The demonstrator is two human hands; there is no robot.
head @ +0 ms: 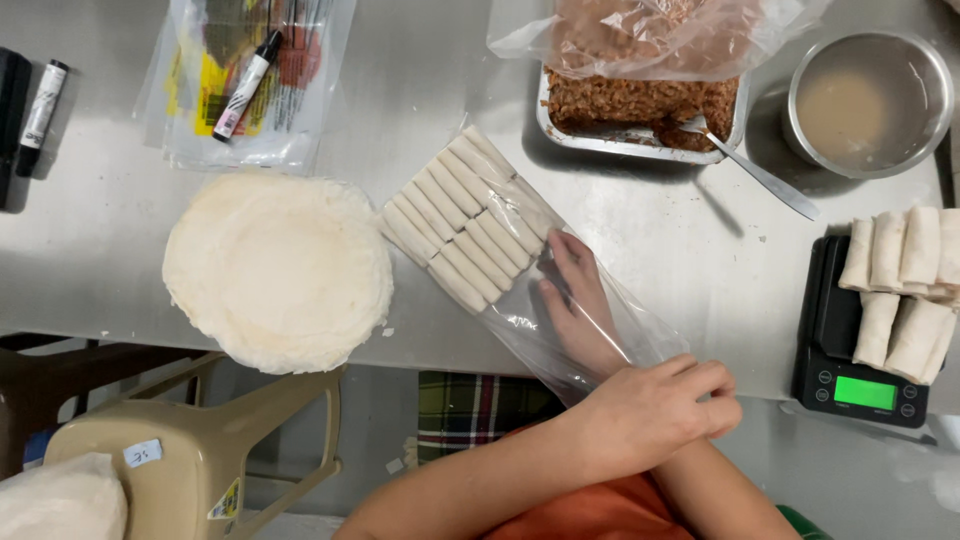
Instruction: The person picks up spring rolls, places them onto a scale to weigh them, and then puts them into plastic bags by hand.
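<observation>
Packing: pale, finger-shaped wrapped rolls in two rows deep inside clear plastic bag on steel table. Right hand inside, fingers apart against row ends; left hand clamped on bag mouth. Best nudged evenly, keeping rows square.

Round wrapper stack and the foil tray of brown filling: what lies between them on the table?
In the head view, a clear plastic bag holding two rows of white rolls lies between them, the right hand inside it.
</observation>
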